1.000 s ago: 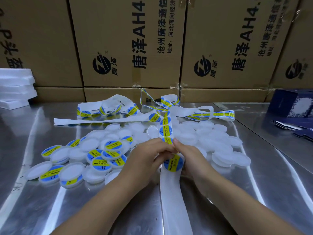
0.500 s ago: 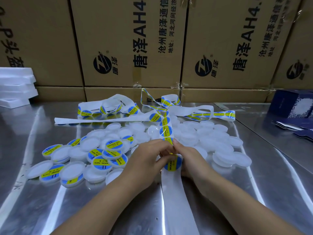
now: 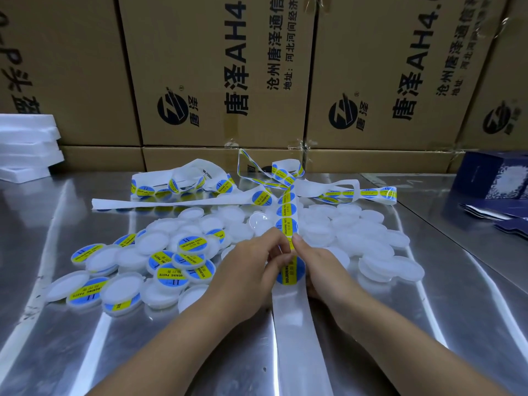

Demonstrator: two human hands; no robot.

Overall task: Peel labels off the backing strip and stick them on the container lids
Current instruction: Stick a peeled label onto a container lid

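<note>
Backing strip [image 3: 297, 324] runs across the table [image 3: 445, 324] from near edge to far tangle. Left hand [image 3: 251, 270] and right hand [image 3: 320, 264] pinch it from either side, curled fingers [image 3: 278, 238] meeting just beyond a blue-and-yellow label [image 3: 290, 274]. Lids [image 3: 371, 238] lie heaped around.

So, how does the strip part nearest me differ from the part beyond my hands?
The near part is bare white backing; the far part carries blue-and-yellow labels. The near part runs straight; the far part loops and tangles. Both belong to one backing strip, pinched by the left hand and right hand.
</note>
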